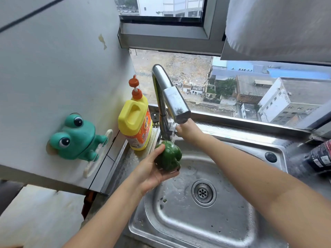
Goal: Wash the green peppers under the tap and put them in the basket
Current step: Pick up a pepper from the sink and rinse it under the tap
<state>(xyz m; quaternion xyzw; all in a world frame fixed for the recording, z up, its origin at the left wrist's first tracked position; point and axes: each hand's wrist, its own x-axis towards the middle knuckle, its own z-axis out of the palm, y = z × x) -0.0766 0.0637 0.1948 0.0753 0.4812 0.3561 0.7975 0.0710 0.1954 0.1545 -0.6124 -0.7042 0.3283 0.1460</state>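
Observation:
A dark green pepper rests in my left hand, held over the back left of the steel sink, just below the tap's base. The chrome tap arches over it, its spout end above my right hand. My right hand reaches behind the spout to the tap's lever at the base, its fingers hidden by the spout. A thin stream of water seems to fall near the pepper. No basket is in view.
A yellow detergent bottle with an orange pump stands left of the tap. A green frog holder sticks to the left wall. A dark packet lies on the sink's right edge. The drain sits mid-basin. A window is behind.

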